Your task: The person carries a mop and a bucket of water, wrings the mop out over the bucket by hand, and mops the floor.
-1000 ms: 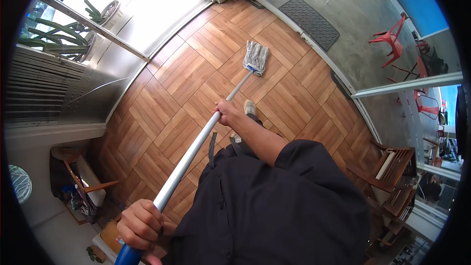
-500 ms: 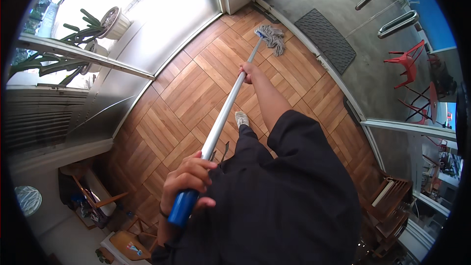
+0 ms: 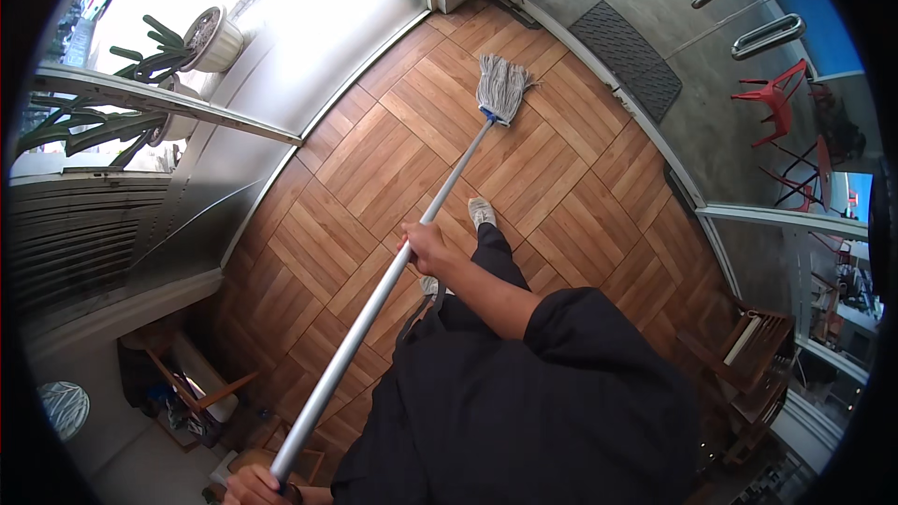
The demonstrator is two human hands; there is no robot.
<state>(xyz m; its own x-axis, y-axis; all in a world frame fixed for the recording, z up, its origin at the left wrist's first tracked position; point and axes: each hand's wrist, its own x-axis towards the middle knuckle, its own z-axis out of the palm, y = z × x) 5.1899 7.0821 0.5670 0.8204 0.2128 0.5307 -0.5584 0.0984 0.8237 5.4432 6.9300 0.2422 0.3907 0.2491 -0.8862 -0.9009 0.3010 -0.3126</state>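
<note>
A string mop with a silver pole [image 3: 351, 344] slants from my lower left up to its grey strand head [image 3: 502, 87], which lies flat on the wood-patterned floor [image 3: 374, 168]. A blue clamp joins the strands to the pole. My right hand [image 3: 424, 245] is wrapped around the pole about midway, the arm reaching across in front of my dark clothing. Down at the lower edge, my left hand [image 3: 253, 484] grips the pole's upper end; the blue end grip is not visible, and part of this hand is cut off.
Glass panels with metal frames border the floor on both sides. Beyond the right one lie a dark mat [image 3: 625, 58] and a red chair [image 3: 774, 101]. Potted cacti [image 3: 213, 42] stand outside at left. Wooden furniture [image 3: 748, 355] sits at lower right, a wooden chair [image 3: 192, 391] at lower left.
The mop has been drawn back toward me. Its head moved nearer and slightly left, with the strands now trailing away. Both hands came back, the left to the lower edge.
</note>
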